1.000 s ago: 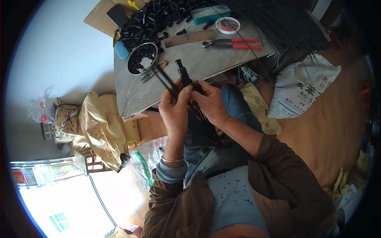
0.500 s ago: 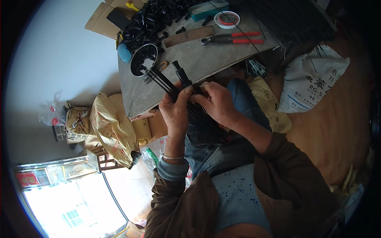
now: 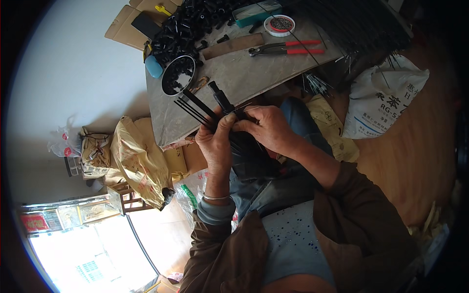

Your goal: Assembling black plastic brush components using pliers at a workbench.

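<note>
My left hand [image 3: 215,141] is closed around a bundle of thin black rods [image 3: 194,110], whose ends fan out toward the table. A black stepped cylindrical plastic fitting [image 3: 222,97] stands up by my left thumb, its narrow end pointing away from me. Against the fitting's near end, my right hand [image 3: 268,128] is closed in a pinch. A thin wire-like piece [image 3: 248,104] sticks out beside the right fingers. What exactly the right fingertips grip is hidden. Both hands are close together above my lap, just off the table's near edge.
On the grey table [image 3: 234,73] lie red-handled pincers [image 3: 288,48], a round bowl of small black parts [image 3: 179,75], a heap of black fittings [image 3: 205,19], a white dish of small metal pieces [image 3: 279,24] and many black rods [image 3: 351,27]. A white sack [image 3: 383,102] stands at right.
The rods in my left hand have spread apart at their far ends. The black fitting has shifted slightly left and tilts more. My right fingers have moved slightly nearer to it.
</note>
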Demonstrator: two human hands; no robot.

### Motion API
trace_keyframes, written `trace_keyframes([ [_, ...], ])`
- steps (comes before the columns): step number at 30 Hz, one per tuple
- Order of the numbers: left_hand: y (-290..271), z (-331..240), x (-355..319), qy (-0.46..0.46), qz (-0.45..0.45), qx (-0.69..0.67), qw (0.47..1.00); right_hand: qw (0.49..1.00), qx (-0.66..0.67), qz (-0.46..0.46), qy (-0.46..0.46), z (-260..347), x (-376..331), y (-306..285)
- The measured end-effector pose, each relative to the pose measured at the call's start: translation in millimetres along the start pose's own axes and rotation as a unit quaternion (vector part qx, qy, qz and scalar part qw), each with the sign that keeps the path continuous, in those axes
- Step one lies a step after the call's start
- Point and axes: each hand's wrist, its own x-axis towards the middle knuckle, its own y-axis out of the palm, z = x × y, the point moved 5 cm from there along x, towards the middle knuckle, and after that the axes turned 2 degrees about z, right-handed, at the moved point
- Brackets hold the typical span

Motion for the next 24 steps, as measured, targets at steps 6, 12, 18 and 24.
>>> trace_keyframes([
  [6, -5, 2, -2, -0.010, 0.001, -0.035, 0.999, 0.990, 0.101, 0.084, 0.042, -21, 7, 10],
  [12, -5, 0, -7, -0.011, -0.002, -0.053, 0.999, 0.943, 0.222, 0.178, 0.172, -34, 8, 8],
  [18, -4, -2, -10, 0.019, -0.019, -0.025, 0.999, 0.920, 0.272, 0.178, 0.218, -40, 6, 12],
  [24, 0, -7, -13, 0.048, -0.013, 0.001, 0.999, 0.886, 0.320, 0.215, 0.257, -42, 5, 15],
])
